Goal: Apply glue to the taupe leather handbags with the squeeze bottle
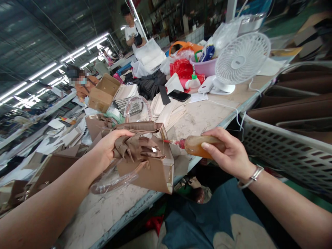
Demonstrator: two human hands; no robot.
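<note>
A brown handbag [147, 174] lies on the worktable near its front edge, its loops of handle [114, 183] wrapped in clear plastic. My left hand [120, 140] is closed on the bunched brown lining [137, 147] at the bag's opening; part of its fingers is hidden by the cloth. In my right hand [223, 145] is a squeeze bottle [197, 145] of amber liquid, likely glue, held sideways. Its thin red-stained nozzle [169, 141] points left, at the bag's right-hand edge; whether it touches I cannot tell.
A white fan [242, 60] and a phone [178, 95] stand and lie behind the bag on the table [207, 114]. To the right is a plastic basket [285, 145] of brown pieces. More brown bags [49, 173] sit at left. Two people [133, 33] are farther back.
</note>
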